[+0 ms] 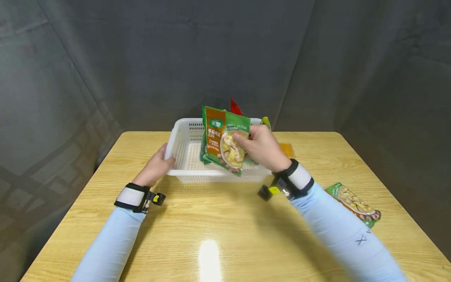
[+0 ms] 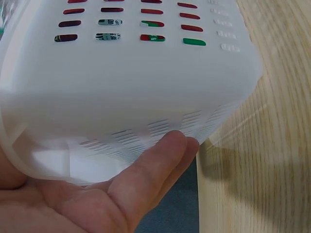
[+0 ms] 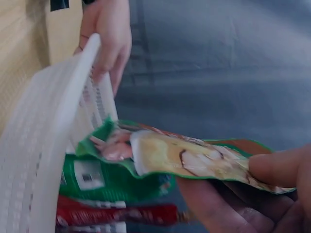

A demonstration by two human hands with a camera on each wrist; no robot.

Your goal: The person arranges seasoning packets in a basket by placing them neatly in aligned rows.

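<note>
A white perforated basket [image 1: 186, 156] stands on the wooden table [image 1: 218, 219]. My left hand [image 1: 163, 159] grips its near left corner; in the left wrist view my fingers [image 2: 155, 170] lie against the basket wall [image 2: 126, 82]. My right hand [image 1: 248, 140] pinches a green soup packet [image 1: 222, 141] and holds it tilted over the basket, above other packets. In the right wrist view the packet [image 3: 184, 158] sits between my thumb and fingers [image 3: 277, 167], over a green packet [image 3: 112, 179] and a red packet [image 3: 116, 213] inside the basket [image 3: 43, 145].
A second green soup packet [image 1: 354, 203] lies flat on the table at the right, beside my right sleeve. An orange item [image 1: 286, 149] lies behind my right hand. A red packet tip [image 1: 235, 106] sticks up at the basket's back. Grey cloth hangs all round the table.
</note>
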